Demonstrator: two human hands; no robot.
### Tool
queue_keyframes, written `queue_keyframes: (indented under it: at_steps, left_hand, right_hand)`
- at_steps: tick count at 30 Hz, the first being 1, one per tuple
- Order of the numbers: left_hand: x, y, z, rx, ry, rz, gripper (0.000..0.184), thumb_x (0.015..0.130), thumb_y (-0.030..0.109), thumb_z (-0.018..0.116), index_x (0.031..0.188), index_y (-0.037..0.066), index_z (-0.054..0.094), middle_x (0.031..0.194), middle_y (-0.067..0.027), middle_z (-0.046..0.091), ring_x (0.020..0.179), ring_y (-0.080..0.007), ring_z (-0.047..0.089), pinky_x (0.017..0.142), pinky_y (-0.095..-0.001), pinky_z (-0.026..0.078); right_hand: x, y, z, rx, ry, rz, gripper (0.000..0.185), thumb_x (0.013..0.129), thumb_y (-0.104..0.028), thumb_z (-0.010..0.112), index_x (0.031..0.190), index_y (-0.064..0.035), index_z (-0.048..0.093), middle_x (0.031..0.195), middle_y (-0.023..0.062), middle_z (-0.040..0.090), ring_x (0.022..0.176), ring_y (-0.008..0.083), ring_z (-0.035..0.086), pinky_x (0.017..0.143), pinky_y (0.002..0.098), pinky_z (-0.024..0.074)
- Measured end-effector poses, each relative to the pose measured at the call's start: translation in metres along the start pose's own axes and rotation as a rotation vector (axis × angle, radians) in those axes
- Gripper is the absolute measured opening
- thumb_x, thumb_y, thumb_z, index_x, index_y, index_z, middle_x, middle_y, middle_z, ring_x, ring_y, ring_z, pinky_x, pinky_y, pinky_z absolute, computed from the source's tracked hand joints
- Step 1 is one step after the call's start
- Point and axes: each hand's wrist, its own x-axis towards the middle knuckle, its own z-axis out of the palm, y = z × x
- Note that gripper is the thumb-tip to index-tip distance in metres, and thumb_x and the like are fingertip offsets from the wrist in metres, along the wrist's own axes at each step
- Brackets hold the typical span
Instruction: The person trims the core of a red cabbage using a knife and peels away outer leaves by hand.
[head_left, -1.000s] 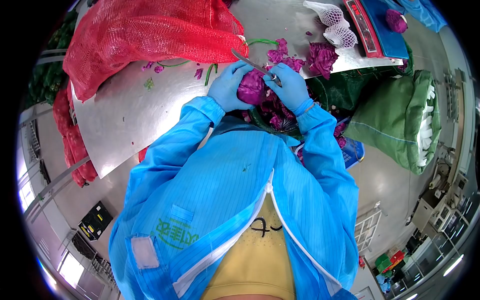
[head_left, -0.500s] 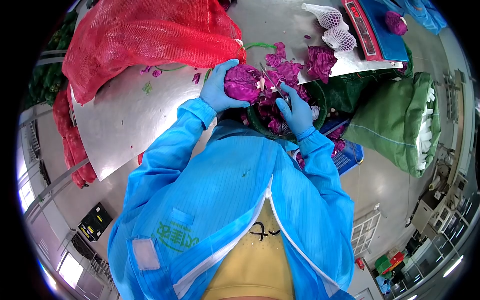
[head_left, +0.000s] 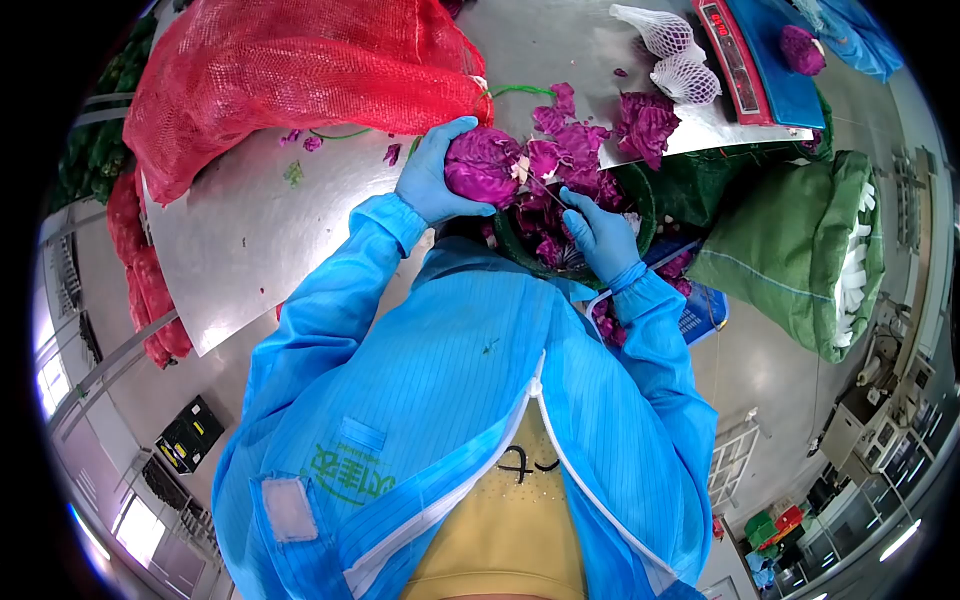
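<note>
My left hand [head_left: 437,178], in a blue glove, is wrapped round a purple cabbage [head_left: 481,167] with its pale stem end facing right. In my right hand [head_left: 603,232], also gloved, is a knife [head_left: 546,190] whose thin blade points up and left, close to the stem. Below the blade stands a dark green basket [head_left: 645,207] with loose purple leaves in it. More purple leaves [head_left: 581,145] lie at the table edge, and a larger leafy piece [head_left: 646,127] rests to their right.
A red mesh bag [head_left: 300,80] covers the upper left of the metal table [head_left: 250,240]. White foam nets [head_left: 686,78] lie beside a red and blue scale [head_left: 765,75], near another cabbage [head_left: 802,50]. A green sack [head_left: 785,245] and blue crate [head_left: 705,312] are at the right. A blue sleeve shows top right.
The cabbage and my left hand have moved left, and its stem end has turned into view. My right hand with the knife has drawn away, down and right, uncovering the basket.
</note>
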Motion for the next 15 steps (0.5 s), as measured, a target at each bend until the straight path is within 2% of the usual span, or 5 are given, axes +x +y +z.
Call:
queue_keyframes:
  at_steps: [15]
  left_hand:
    - [0.0, -0.001, -0.001, -0.008, -0.015, -0.017, 0.11, 0.04, 0.02, 0.093, 0.135, 0.011, 0.039, 0.131, -0.0128, 0.048, 0.122, -0.0291, 0.048, 0.107, -0.0377, 0.038]
  right_hand:
    - [0.004, -0.005, -0.011, -0.052, -0.042, 0.002, 0.046, 0.094, -0.046, 0.047, 0.127, -0.0147, 0.053, 0.083, 0.0175, 0.067, 0.077, 0.0359, 0.065, 0.067, 0.0444, 0.0495]
